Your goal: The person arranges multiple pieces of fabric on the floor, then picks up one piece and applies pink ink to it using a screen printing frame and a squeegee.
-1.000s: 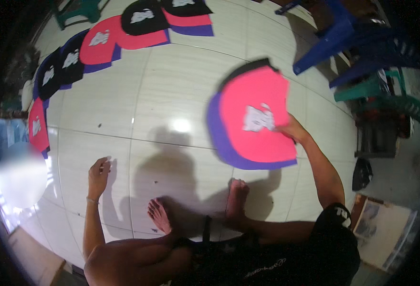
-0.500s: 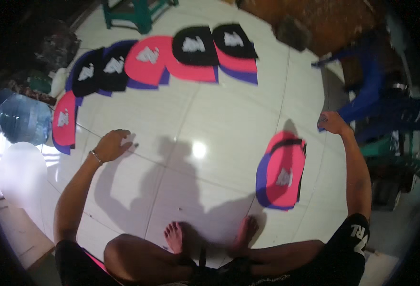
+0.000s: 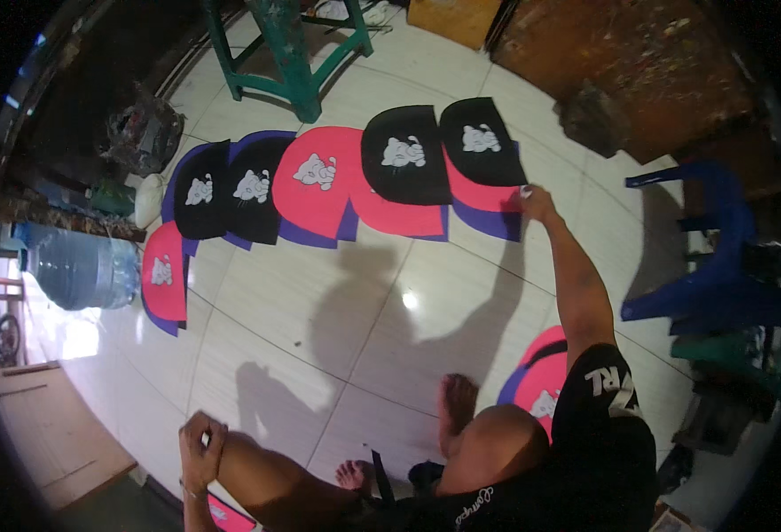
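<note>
My right hand (image 3: pixel 537 204) reaches to the right edge of the rightmost stack, its fingers pinched at the lower corner of a black dome-shaped sheet (image 3: pixel 479 146) printed with a white cat. Pink and purple sheets fan out beneath that black one. My left hand (image 3: pixel 202 442) rests by my left knee, loosely curled and holding nothing, with a gap between thumb and fingers. Further overlapping stacks run leftward: a black sheet (image 3: pixel 399 151), a pink sheet (image 3: pixel 310 177), two more black ones and a small pink sheet (image 3: pixel 164 275) at the left end.
Beside my right knee lies another pink and purple stack (image 3: pixel 532 381), partly hidden by my arm. A green stool (image 3: pixel 293 62) stands beyond the row, a blue plastic chair (image 3: pixel 718 239) at the right. At the left are a water jug (image 3: pixel 89 266) and a wooden board (image 3: pixel 53 434).
My right hand has moved from near the blue chair to the rightmost stack's corner. My left hand has drawn back to my knee. The view has shifted, and my right leg is raised.
</note>
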A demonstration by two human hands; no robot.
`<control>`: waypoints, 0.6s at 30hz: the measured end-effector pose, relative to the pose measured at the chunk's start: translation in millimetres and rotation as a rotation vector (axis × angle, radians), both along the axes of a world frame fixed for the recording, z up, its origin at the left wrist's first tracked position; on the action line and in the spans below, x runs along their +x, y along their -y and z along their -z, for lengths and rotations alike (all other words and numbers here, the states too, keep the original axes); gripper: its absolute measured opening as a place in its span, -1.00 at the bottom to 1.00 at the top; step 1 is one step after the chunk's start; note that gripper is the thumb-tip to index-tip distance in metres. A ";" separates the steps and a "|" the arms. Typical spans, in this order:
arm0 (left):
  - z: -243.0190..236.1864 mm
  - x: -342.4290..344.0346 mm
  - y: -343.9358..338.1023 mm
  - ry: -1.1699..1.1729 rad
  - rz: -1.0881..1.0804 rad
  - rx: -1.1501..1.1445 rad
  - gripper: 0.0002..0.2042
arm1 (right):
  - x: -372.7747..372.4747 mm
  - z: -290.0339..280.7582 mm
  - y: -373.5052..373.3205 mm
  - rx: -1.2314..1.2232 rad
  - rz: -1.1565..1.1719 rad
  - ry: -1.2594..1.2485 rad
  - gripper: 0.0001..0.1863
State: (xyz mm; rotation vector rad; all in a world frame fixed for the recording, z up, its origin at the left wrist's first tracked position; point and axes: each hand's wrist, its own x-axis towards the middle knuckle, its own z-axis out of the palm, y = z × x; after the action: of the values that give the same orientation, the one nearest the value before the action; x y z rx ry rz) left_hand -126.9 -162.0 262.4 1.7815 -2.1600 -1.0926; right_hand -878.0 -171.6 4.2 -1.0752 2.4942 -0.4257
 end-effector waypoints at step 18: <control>-128.8 -121.5 15.6 0.318 -0.010 -0.172 -0.74 | 45.0 14.9 51.2 0.329 0.483 0.060 0.09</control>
State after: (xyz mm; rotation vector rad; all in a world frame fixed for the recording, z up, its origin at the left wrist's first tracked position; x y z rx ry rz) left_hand -248.4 -177.7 391.2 1.9932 -2.3289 -0.6304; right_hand -833.0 -222.7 -10.6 -0.3271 2.6337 -0.1609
